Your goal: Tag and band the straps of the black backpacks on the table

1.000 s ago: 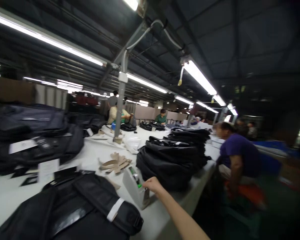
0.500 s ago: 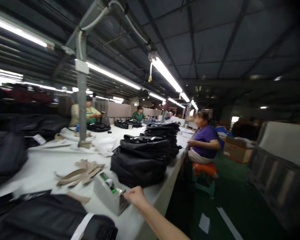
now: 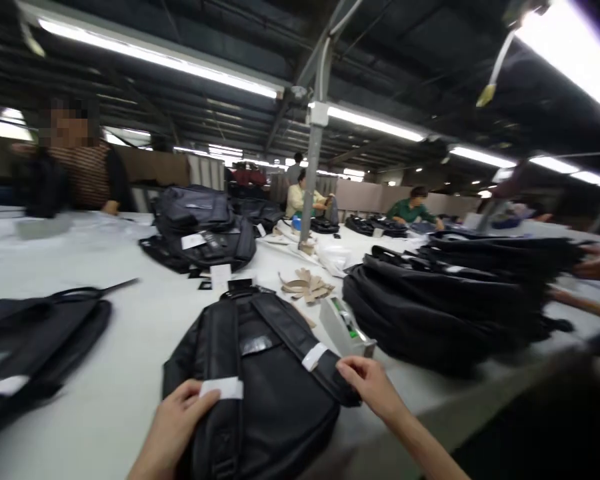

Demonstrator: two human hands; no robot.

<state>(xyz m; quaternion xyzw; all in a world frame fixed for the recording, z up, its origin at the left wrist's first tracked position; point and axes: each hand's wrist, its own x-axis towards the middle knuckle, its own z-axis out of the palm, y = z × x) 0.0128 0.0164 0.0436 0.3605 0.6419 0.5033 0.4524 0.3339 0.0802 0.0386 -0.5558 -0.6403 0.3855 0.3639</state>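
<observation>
Head view. I see the white table (image 3: 130, 333) running toward 12 o'clock, with a stack of black bags (image 3: 445, 300) at 2 o'clock. The black backpack (image 3: 260, 380) lies flat at centre, its long axis pointing from 6 to 12 o'clock. My left hand (image 3: 173, 427), at 7 o'clock, pinches the white tape strip (image 3: 223, 388) on the left strap. My right hand (image 3: 375, 387), at 5 o'clock, rests with loosely curled fingers on the right strap, just below its white band (image 3: 314, 357); whether it grips, I cannot tell. The tape dispenser (image 3: 345, 327) sits at 1 o'clock of it, nearer the right hand.
</observation>
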